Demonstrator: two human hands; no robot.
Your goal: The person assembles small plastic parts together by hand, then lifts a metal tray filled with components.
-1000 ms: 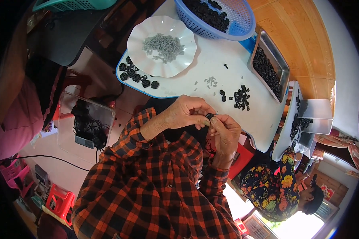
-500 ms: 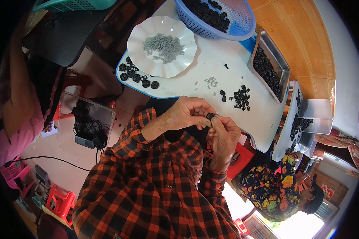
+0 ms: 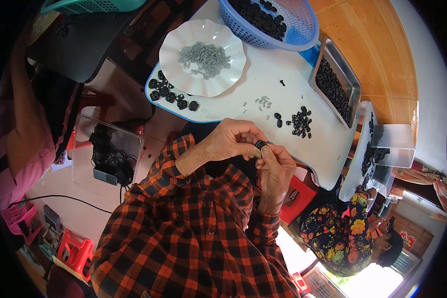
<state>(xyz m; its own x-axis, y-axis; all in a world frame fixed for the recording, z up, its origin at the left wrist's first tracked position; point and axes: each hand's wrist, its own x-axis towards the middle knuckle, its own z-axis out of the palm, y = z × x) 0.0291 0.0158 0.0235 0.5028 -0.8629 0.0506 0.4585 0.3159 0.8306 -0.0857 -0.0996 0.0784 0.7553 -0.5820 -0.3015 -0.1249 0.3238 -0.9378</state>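
Note:
A small black plastic part [image 3: 260,144] is pinched between the fingertips of both hands, just off the near edge of the white table [image 3: 238,107]. My left hand [image 3: 235,140] is closed on it from the left. From the right, my right hand [image 3: 276,166] grips it, thumb on top. Its underside is hidden by fingers. Beyond my hands lie small grey pieces [image 3: 264,102], a cluster of small black parts [image 3: 301,122] and two black oval parts [image 3: 278,119]. Larger black pieces [image 3: 170,97] lie along the left edge.
A white scalloped plate [image 3: 171,42] holds grey pieces. Behind it stands a blue basket [image 3: 303,32] of black parts. A metal tray [image 3: 355,92] of black pieces sits at the right. Another person [image 3: 340,228] works at a table on the right; a clear bin [image 3: 79,164] with cables stands at lower left.
Both hands have shifted very slightly up and to the left, with the small black part still between their fingertips. The things on the table look unchanged.

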